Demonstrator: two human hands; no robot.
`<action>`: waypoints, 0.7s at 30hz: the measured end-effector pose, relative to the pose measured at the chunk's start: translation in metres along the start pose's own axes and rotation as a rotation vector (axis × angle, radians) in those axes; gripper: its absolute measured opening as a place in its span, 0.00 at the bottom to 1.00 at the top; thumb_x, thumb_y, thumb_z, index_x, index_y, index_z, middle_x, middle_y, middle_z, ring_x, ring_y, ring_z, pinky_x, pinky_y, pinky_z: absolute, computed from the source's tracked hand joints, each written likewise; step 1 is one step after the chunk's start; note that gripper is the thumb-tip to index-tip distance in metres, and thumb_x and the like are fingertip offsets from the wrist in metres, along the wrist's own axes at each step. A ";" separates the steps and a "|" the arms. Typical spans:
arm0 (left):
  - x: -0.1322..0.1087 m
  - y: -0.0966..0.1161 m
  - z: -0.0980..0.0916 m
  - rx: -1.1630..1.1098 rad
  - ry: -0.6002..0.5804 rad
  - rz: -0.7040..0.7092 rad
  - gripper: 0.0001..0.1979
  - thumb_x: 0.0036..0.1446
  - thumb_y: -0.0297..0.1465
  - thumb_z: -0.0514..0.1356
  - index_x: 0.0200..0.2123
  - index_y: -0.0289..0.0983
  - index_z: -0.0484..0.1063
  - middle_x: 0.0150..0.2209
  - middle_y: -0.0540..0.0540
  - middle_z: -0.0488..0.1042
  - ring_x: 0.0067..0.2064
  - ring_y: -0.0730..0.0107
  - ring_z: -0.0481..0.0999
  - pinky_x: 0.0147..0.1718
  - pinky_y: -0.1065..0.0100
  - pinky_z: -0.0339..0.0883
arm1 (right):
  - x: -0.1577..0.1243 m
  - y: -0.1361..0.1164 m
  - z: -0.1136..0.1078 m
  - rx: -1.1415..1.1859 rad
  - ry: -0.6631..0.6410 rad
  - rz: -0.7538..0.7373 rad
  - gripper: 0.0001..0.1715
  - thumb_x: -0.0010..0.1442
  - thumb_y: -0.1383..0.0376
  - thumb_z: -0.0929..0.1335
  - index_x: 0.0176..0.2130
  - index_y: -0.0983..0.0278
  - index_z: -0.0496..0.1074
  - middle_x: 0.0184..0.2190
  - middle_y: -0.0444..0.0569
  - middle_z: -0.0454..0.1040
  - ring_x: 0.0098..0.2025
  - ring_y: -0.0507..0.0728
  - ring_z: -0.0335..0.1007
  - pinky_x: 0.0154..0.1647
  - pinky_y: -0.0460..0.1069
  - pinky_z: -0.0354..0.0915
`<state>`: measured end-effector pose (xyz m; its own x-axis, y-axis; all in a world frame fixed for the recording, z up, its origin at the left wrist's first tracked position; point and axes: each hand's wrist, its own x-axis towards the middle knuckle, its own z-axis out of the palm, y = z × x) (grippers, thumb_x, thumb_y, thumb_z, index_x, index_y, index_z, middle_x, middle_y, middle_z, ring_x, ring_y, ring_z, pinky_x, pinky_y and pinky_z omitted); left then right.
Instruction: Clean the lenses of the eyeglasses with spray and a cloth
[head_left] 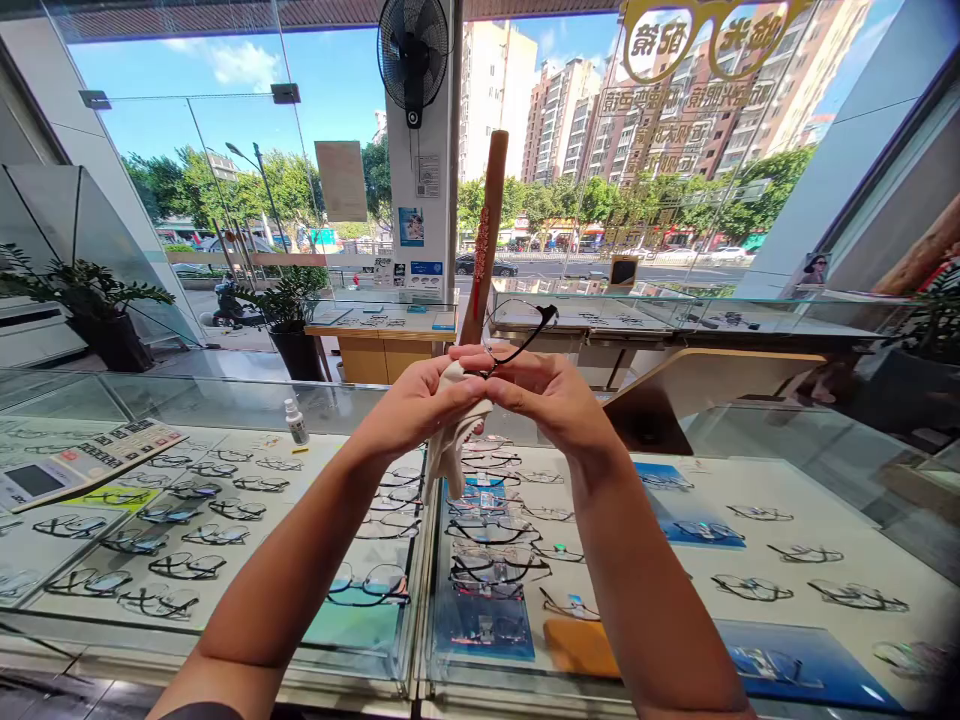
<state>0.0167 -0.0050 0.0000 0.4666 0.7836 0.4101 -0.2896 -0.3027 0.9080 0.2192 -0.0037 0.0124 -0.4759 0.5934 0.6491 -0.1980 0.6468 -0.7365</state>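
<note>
Both hands meet in the middle of the head view, raised above a glass display case. My left hand [431,395] is closed on a pale cloth [448,450], which hangs down below the fingers. A pair of glasses [525,345] with a dark rim is pinched by my right hand [544,395]; one lens and part of the rim stand up above the fingers. The cloth appears to wrap the part of the glasses between the two hands, and that part is hidden. Thumbs of both hands almost touch.
Beneath lies the glass display case [300,390] with rows of eyeglasses. On its top are a calculator [97,460] at left and a small spray bottle [296,422]. Beyond my hands rises a wooden post [491,200]. Farther back are counters, potted plants and a wall fan [414,55].
</note>
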 end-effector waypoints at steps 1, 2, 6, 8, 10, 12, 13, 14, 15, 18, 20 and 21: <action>0.000 0.000 -0.001 0.007 -0.010 0.006 0.30 0.56 0.49 0.77 0.53 0.35 0.81 0.33 0.48 0.79 0.31 0.72 0.77 0.31 0.70 0.73 | 0.000 -0.001 0.000 -0.009 0.001 0.002 0.13 0.66 0.60 0.78 0.51 0.48 0.87 0.60 0.46 0.85 0.67 0.62 0.78 0.71 0.62 0.73; 0.000 0.000 -0.001 0.013 -0.019 0.013 0.30 0.56 0.49 0.77 0.53 0.35 0.82 0.34 0.47 0.79 0.31 0.71 0.78 0.33 0.69 0.74 | -0.001 -0.001 0.000 -0.016 0.003 0.003 0.14 0.66 0.60 0.78 0.51 0.48 0.87 0.59 0.46 0.85 0.67 0.62 0.78 0.71 0.62 0.73; 0.001 -0.002 -0.004 0.035 -0.025 0.036 0.27 0.57 0.48 0.76 0.51 0.35 0.84 0.38 0.45 0.80 0.33 0.72 0.77 0.36 0.67 0.75 | -0.001 -0.004 0.000 -0.063 0.005 -0.002 0.14 0.66 0.59 0.79 0.51 0.49 0.87 0.58 0.46 0.86 0.67 0.62 0.78 0.71 0.62 0.73; 0.002 -0.003 -0.005 0.043 -0.029 0.038 0.26 0.58 0.48 0.76 0.50 0.35 0.85 0.41 0.43 0.81 0.34 0.71 0.76 0.36 0.67 0.75 | -0.001 -0.005 0.000 -0.100 0.006 -0.009 0.14 0.66 0.59 0.78 0.51 0.49 0.87 0.58 0.46 0.86 0.66 0.62 0.78 0.69 0.62 0.74; 0.002 -0.004 -0.005 0.042 -0.042 0.032 0.26 0.57 0.48 0.75 0.51 0.36 0.85 0.43 0.42 0.81 0.35 0.71 0.76 0.35 0.68 0.74 | -0.002 -0.006 0.000 -0.116 -0.001 -0.020 0.14 0.66 0.59 0.78 0.52 0.48 0.87 0.58 0.46 0.86 0.65 0.62 0.79 0.68 0.61 0.75; 0.002 -0.004 -0.006 0.040 -0.049 0.015 0.27 0.58 0.48 0.75 0.53 0.35 0.85 0.42 0.42 0.81 0.34 0.71 0.75 0.33 0.69 0.73 | -0.002 -0.006 0.000 -0.114 -0.014 -0.032 0.15 0.66 0.59 0.78 0.52 0.47 0.87 0.59 0.45 0.86 0.64 0.62 0.80 0.68 0.61 0.74; 0.002 -0.004 -0.006 0.043 -0.049 0.005 0.27 0.58 0.48 0.75 0.53 0.35 0.85 0.40 0.42 0.81 0.33 0.72 0.74 0.32 0.70 0.72 | -0.002 -0.005 0.000 -0.113 -0.020 -0.039 0.16 0.66 0.60 0.79 0.53 0.46 0.87 0.59 0.45 0.86 0.64 0.62 0.80 0.69 0.61 0.73; 0.001 -0.004 -0.006 0.046 -0.048 -0.002 0.28 0.58 0.48 0.75 0.54 0.35 0.85 0.40 0.43 0.80 0.32 0.73 0.73 0.31 0.71 0.72 | -0.002 -0.004 0.000 -0.113 -0.022 -0.049 0.17 0.66 0.60 0.79 0.53 0.45 0.86 0.60 0.44 0.85 0.65 0.61 0.80 0.70 0.60 0.73; 0.001 -0.003 -0.007 0.048 -0.044 -0.007 0.28 0.58 0.48 0.75 0.54 0.35 0.84 0.40 0.43 0.80 0.31 0.74 0.73 0.30 0.71 0.71 | -0.002 -0.003 0.000 -0.115 -0.020 -0.057 0.17 0.66 0.60 0.79 0.54 0.45 0.86 0.60 0.44 0.85 0.65 0.61 0.80 0.70 0.60 0.73; 0.000 -0.001 -0.008 0.036 -0.026 0.000 0.29 0.57 0.48 0.75 0.54 0.35 0.84 0.46 0.41 0.81 0.31 0.75 0.73 0.25 0.73 0.66 | -0.001 -0.002 0.003 -0.113 -0.002 -0.086 0.17 0.67 0.61 0.78 0.54 0.45 0.86 0.59 0.44 0.86 0.64 0.60 0.80 0.69 0.59 0.73; 0.000 0.000 -0.008 0.025 -0.021 0.006 0.28 0.56 0.48 0.76 0.53 0.35 0.84 0.48 0.40 0.82 0.31 0.75 0.74 0.24 0.73 0.65 | 0.000 -0.002 0.004 -0.121 0.010 -0.100 0.17 0.66 0.61 0.78 0.54 0.45 0.86 0.59 0.43 0.86 0.64 0.60 0.80 0.70 0.60 0.72; 0.000 0.000 -0.008 0.023 -0.020 0.010 0.28 0.56 0.48 0.76 0.52 0.35 0.84 0.47 0.41 0.82 0.31 0.75 0.74 0.25 0.73 0.66 | 0.000 -0.002 0.005 -0.133 0.015 -0.105 0.17 0.66 0.61 0.78 0.54 0.45 0.86 0.58 0.43 0.86 0.64 0.60 0.80 0.70 0.60 0.72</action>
<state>0.0099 -0.0010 -0.0004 0.4803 0.7695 0.4209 -0.2753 -0.3234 0.9053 0.2153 -0.0073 0.0130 -0.4454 0.5254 0.7250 -0.1305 0.7630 -0.6331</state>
